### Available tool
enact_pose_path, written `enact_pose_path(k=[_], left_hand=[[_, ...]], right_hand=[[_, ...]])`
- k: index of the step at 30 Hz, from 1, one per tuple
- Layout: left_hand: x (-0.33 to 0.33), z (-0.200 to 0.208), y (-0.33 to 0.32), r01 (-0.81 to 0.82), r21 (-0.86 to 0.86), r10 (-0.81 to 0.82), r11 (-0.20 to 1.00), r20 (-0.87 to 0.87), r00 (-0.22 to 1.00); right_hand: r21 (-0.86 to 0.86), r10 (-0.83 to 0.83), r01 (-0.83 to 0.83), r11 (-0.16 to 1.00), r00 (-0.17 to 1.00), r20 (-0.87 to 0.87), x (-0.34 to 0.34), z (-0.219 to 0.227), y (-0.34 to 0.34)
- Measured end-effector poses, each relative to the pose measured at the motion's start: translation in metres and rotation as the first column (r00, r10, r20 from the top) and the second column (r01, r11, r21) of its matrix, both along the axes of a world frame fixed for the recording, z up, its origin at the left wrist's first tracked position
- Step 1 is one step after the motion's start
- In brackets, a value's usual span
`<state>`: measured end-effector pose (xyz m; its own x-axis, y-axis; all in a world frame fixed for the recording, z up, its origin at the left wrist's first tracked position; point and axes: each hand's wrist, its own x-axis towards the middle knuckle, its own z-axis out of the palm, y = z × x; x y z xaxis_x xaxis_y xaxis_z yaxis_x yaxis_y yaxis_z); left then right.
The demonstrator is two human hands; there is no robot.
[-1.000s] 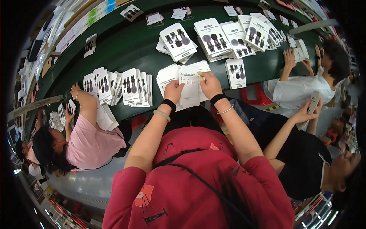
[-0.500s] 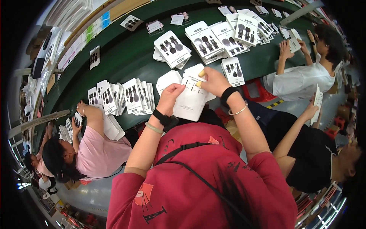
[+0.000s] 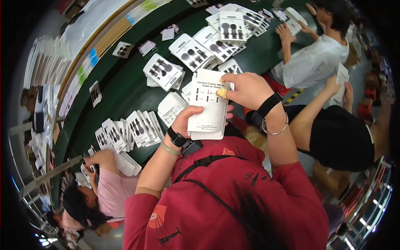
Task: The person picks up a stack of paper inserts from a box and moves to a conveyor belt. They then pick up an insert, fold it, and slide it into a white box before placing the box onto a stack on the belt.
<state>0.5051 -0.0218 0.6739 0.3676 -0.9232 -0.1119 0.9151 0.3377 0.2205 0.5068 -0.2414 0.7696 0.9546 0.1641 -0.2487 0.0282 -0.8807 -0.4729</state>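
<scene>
Apparently, the white box [image 3: 204,114] lies across the left hand [image 3: 184,121].

the white package [image 3: 206,114] partly hides the left hand [image 3: 183,121].

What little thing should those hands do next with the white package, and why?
Maybe the right hand should gently pinch the white package near its upper right edge. Its yellow-covered fingertip is already there, and the left hand seems to support the package, thumb in front and fingertips peeking past the right side.
</scene>
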Motion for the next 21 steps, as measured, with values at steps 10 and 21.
enact_pose_path(k=[10,21], left_hand=[[0.009,0.02,-0.03,0.161,0.017,-0.161,0.987,0.16,0.974],[-0.012,0.038,-0.01,0.012,0.229,-0.067,0.973,0.236,0.969]], right_hand=[[0.811,-0.112,0.416,0.412,0.906,-0.408,-0.042,-0.044,-0.047],[0.851,-0.011,0.344,0.397,0.929,-0.37,-0.035,-0.034,-0.025]])
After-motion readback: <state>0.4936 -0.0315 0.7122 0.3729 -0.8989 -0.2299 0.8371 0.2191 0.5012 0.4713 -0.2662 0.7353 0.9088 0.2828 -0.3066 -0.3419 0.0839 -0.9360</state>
